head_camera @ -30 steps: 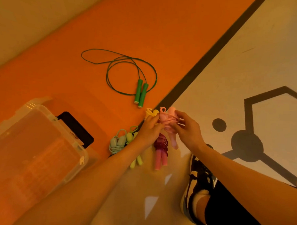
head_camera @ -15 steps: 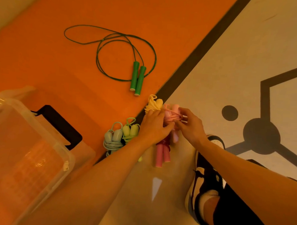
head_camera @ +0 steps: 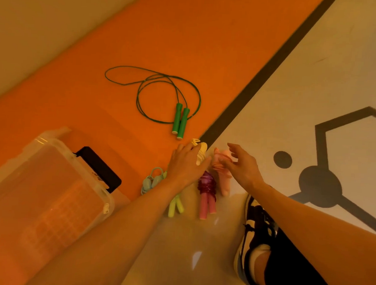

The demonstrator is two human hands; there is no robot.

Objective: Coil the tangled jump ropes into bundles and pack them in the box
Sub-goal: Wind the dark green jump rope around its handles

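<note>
5 coiled bndls (head_camera: 207,185) | 1 loose grn rope (head_camera: 180,123) | 1 box (head_camera: 53,191)

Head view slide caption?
Left hand touches a yellow coiled rope bundle, open right hand above a pale pink bundle; green jump rope lies uncoiled on orange mat.

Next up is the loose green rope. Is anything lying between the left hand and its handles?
Nothing visible blocks it. The left hand lies at the yellow bundle, and past that only bare orange mat separates it from the handles of the green rope. The right hand hovers open over the pink bundle, off to the side.
</note>
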